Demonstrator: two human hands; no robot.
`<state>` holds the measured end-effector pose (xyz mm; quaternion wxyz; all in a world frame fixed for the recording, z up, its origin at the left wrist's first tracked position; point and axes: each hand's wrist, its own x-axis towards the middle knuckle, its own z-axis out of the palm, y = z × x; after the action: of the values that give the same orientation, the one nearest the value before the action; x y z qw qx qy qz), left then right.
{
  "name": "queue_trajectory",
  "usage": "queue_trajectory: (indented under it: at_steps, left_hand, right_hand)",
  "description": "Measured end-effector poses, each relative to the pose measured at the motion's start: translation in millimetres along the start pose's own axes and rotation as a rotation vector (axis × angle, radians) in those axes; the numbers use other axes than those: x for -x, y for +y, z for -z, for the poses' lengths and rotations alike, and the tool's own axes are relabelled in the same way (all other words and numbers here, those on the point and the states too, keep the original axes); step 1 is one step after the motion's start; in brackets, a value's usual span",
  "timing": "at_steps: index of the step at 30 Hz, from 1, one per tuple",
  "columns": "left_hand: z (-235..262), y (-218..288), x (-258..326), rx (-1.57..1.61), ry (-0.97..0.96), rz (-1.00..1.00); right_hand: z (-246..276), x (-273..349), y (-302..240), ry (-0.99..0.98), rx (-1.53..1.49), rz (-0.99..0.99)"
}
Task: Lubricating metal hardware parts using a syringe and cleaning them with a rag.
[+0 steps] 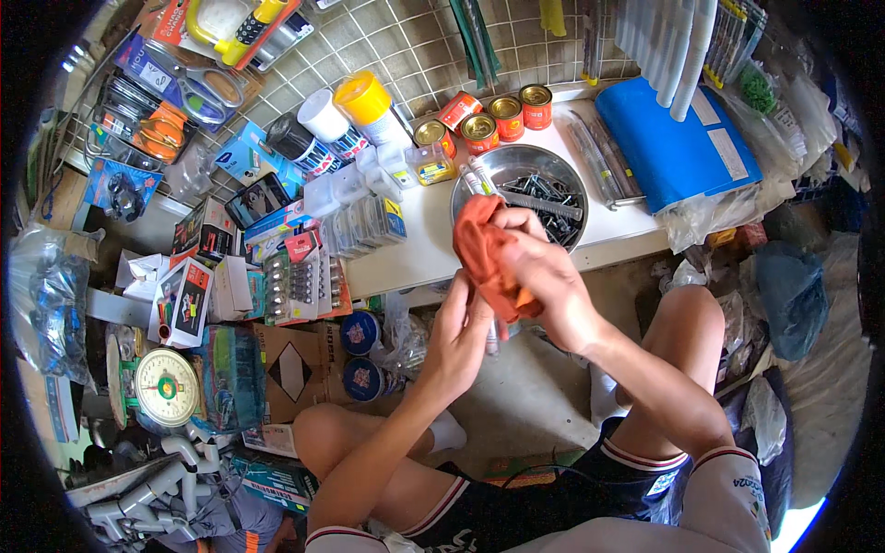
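In front of me, over the table's near edge, both my hands are raised around a crumpled orange-red cloth. My right hand has its fingers wrapped on the cloth, pressing it from the right. Under the cloth my left hand is closed round slim, clear-and-white packaged rods. Their upper ends stick out above the cloth and their lower ends below it; the middle is covered, and their exact kind cannot be made out. Just behind the hands, a round metal bowl contains many dark screws or bolts and a long metal piece.
Several small orange cans line the white table behind the bowl. Spray cans and clear plastic boxes crowd the left. A blue folder lies at right. A dial scale stands lower left. Packages hang from the wire grid.
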<state>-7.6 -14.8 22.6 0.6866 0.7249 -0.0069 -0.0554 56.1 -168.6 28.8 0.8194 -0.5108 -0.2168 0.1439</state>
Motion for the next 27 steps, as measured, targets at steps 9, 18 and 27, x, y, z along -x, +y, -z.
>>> queue_trajectory:
  at_steps: [9,18,27]
  left_hand:
    - [-11,-8,-1,-0.607,0.119,-0.292]
    - [-12,-4,4,0.145,0.013,0.340]
    - [-11,-18,0,-0.226,0.027,-0.077]
  right_hand:
    - [-9,-12,17,0.315,-0.273,-0.172]
    - [15,-19,2,0.207,-0.853,-0.185]
    - [0,-21,7,0.323,-0.548,-0.304]
